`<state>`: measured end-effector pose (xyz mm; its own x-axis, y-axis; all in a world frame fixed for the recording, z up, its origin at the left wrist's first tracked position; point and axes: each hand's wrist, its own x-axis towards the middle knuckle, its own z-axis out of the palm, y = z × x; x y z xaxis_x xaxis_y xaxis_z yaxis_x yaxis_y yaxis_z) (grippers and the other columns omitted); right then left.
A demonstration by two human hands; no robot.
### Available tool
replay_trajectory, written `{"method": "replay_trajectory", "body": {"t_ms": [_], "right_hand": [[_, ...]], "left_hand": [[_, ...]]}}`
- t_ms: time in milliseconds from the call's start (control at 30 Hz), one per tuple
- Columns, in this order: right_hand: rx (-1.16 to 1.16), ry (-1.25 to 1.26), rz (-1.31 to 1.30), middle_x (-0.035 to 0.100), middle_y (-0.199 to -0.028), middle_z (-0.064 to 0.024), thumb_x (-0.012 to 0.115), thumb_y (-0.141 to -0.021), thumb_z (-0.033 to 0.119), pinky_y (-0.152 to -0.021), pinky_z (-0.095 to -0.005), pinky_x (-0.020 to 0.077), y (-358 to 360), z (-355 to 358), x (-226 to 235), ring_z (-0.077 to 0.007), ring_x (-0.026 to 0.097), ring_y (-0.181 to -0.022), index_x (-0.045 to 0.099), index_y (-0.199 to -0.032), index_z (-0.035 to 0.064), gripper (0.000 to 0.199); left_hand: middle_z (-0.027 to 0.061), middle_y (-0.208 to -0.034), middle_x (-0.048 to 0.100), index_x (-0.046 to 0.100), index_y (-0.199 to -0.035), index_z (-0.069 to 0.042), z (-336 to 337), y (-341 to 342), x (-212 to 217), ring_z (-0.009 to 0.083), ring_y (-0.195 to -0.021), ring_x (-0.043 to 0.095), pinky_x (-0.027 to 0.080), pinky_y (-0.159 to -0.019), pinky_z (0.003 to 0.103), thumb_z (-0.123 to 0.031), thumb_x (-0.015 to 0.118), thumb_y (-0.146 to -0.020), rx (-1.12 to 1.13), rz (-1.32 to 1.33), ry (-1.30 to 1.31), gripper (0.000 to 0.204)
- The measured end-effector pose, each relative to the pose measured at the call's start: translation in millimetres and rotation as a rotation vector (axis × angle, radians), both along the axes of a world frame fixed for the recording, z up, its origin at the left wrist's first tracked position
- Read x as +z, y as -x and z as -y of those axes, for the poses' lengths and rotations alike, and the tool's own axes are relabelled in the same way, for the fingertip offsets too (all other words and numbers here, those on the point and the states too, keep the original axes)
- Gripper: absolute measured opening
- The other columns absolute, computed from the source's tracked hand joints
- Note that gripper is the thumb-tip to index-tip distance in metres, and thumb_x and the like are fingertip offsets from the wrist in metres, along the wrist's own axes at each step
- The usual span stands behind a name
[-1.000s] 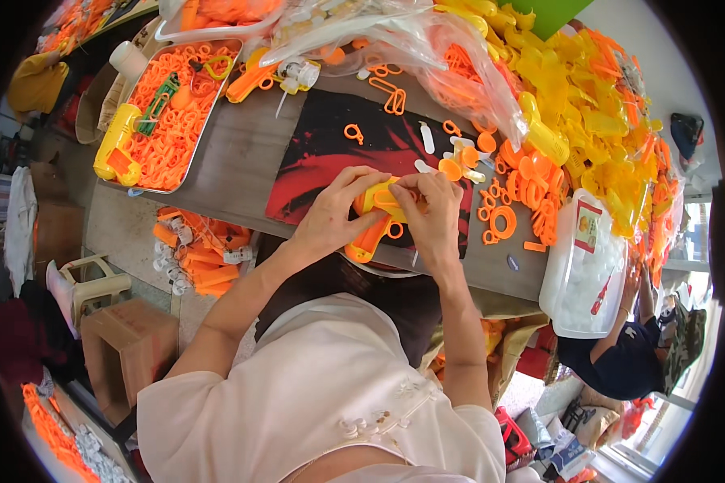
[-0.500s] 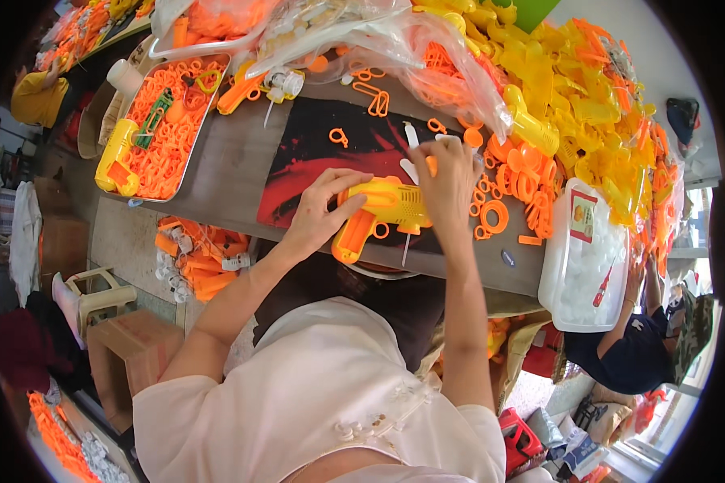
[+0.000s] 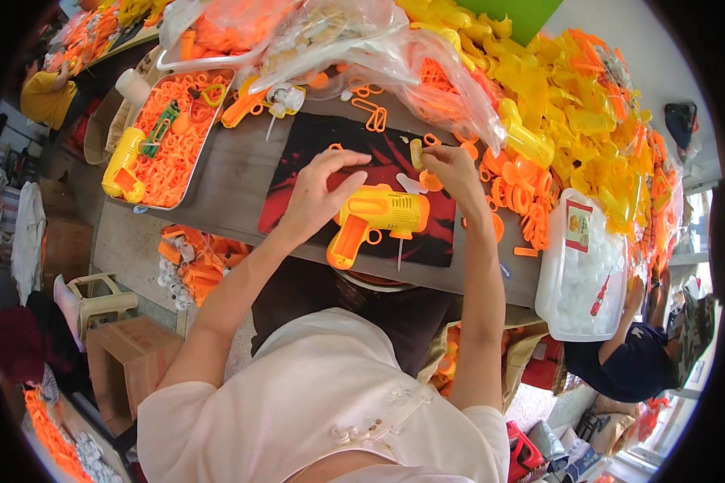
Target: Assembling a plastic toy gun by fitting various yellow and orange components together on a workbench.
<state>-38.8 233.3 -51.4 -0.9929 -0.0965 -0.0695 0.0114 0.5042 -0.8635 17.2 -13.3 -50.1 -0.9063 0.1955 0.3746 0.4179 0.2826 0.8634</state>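
A yellow and orange toy gun lies on the black and red mat, its orange handle towards me and a thin pale rod sticking out below its barrel. My left hand hovers at the gun's upper left, open, thumb and fingers apart with nothing between them. Beyond the barrel, my right hand is closed in a pinch on a small translucent yellowish strip. Close to that hand lie a white flat piece and an orange disc. An orange ring rests just past the fingertips.
A metal tray of orange rings stands at the left. Yellow shells are heaped at the far right, beside orange parts. A white plastic tub sits at the right edge. Clear plastic bags lie along the back.
My left hand has let go of the toy gun, which now rests on the mat. My right hand has moved slightly right and down, lifting the strip off the mat.
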Motion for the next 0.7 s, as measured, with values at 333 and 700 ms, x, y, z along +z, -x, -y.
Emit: {"method": "replay_trajectory", "body": {"t_ms": [333,700], "right_hand": [[0.001,0.308,-0.001,0.067,-0.089,-0.004,0.063,-0.091,0.016,-0.082,-0.0234,0.0463,-64.9,6.0,25.7,-0.0082,0.06,-0.085,0.066,-0.103,-0.0043,0.024],[-0.232,0.401,-0.233,0.054,-0.098,0.001,0.067,-0.088,0.01,-0.071,-0.018,0.0389,-93.8,15.6,10.2,-0.0049,0.049,-0.083,0.064,-0.086,-0.0004,0.011]], "left_hand": [[0.003,-0.091,0.067,0.064,-0.12,-0.006,-62.3,25.4,25.3,0.0102,-0.085,0.061,0.049,-0.083,0.027,-0.01,0.068,-0.085,-0.126,0.237,-0.176,0.035],[0.0047,-0.096,0.065,0.066,-0.108,-0.007,-17.4,-2.7,15.3,0.0178,-0.088,0.061,0.045,-0.085,0.034,-0.015,0.074,-0.08,-0.05,-0.184,0.21,0.031]]}}
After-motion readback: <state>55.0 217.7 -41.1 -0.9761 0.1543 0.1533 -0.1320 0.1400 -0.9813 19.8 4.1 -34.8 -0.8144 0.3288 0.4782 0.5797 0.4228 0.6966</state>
